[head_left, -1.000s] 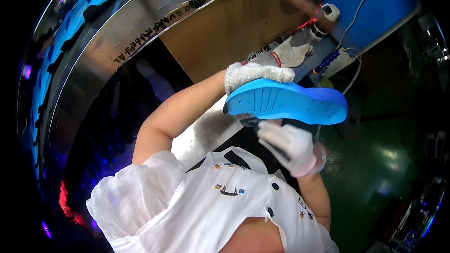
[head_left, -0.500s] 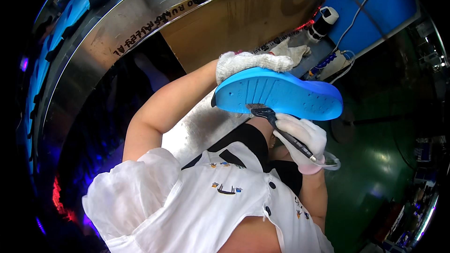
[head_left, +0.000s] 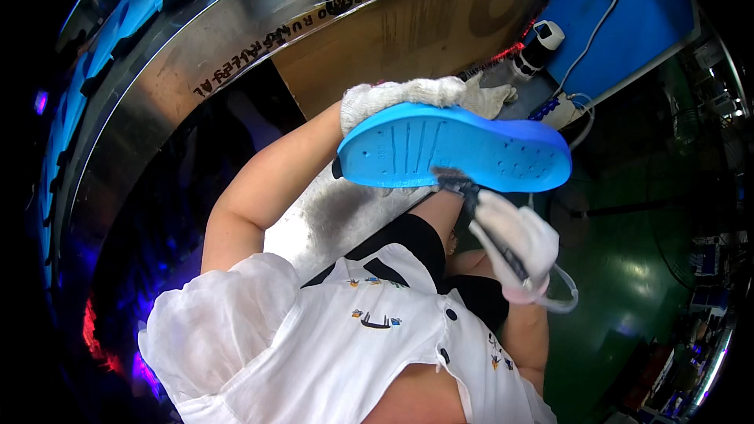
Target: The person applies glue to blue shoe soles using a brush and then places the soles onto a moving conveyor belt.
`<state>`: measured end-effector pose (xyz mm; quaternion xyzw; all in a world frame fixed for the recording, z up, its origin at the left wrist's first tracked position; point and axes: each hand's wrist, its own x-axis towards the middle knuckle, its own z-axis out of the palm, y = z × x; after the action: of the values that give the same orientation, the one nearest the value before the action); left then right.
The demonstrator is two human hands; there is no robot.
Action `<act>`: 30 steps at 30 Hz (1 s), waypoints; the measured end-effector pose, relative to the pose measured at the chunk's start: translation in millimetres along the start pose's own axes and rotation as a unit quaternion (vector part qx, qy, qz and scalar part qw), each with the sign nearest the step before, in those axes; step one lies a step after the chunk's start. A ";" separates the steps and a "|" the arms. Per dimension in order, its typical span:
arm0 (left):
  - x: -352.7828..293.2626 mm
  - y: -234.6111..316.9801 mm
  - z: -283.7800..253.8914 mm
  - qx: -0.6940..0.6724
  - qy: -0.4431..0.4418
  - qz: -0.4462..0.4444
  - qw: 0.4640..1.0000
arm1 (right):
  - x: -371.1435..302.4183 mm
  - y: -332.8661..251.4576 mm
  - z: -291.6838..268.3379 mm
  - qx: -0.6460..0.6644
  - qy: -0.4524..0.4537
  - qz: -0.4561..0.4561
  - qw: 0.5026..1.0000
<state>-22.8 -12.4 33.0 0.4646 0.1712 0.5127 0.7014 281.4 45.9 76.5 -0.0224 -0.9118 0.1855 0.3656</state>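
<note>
In the head view, a blue shoe sole (head_left: 455, 141) is held up in front of the person's chest, its grooved and dotted face toward the camera, its colour shading to violet at the right end. The left hand (head_left: 404, 100), in a white knit glove, grips the sole firmly along its upper edge toward the left end; a bit of knit also shows below the lower edge, likely its fingers. The right hand (head_left: 518, 239), in a thin white glove, is closed around the dark handle of a brush (head_left: 461, 184). The bristles overlap the sole's lower edge near its middle and appear to touch it, though blur hides the exact contact. A clear tube (head_left: 567, 290) loops beside the right wrist, below the sole.

The step in hand looks to be brushing the sole's edge. The next stroke would call for a steady left-hand hold and light, even pressure along that rim.

Below and left of the sole is a shiny metal surface (head_left: 302, 224). Above it are a cardboard panel (head_left: 345, 59) and a curved metal rail (head_left: 173, 71); well apart to the upper left, more blue pieces (head_left: 126, 27) lie in a row. A spare glove (head_left: 493, 100) sits just behind the sole, with a white-and-black bottle (head_left: 538, 51) above right. Green floor (head_left: 636, 275) spreads to the sole's lower right, in dim light.
</note>
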 end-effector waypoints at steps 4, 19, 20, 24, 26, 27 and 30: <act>-5.6 1.5 24.8 -0.069 0.208 -0.079 0.973 | -2.5 0.0 -0.1 0.131 -0.126 -0.038 0.983; 56.3 109.8 93.0 0.142 0.441 0.064 0.884 | -10.8 -6.6 23.1 0.244 0.049 0.127 0.960; 43.7 108.7 84.4 0.421 0.334 0.078 0.840 | -14.0 -3.1 21.1 0.244 0.047 0.135 0.959; 24.4 162.9 92.8 0.764 0.323 0.152 0.537 | -28.0 4.6 21.0 0.267 0.067 0.175 0.945; 13.3 196.7 100.2 0.898 0.392 0.041 0.194 | -29.0 3.9 21.2 0.286 0.080 0.198 0.934; 1.1 216.2 93.8 0.887 0.424 -0.102 0.155 | -28.3 1.9 22.6 0.286 0.076 0.202 0.934; -10.8 245.1 80.1 0.791 0.437 -0.408 0.127 | -23.9 -7.5 30.8 0.304 0.088 0.226 0.921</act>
<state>-107.1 -49.6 274.0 0.3204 0.9236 -0.1537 -0.1437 278.8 24.9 42.9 -0.1317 -0.7464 0.5292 0.3814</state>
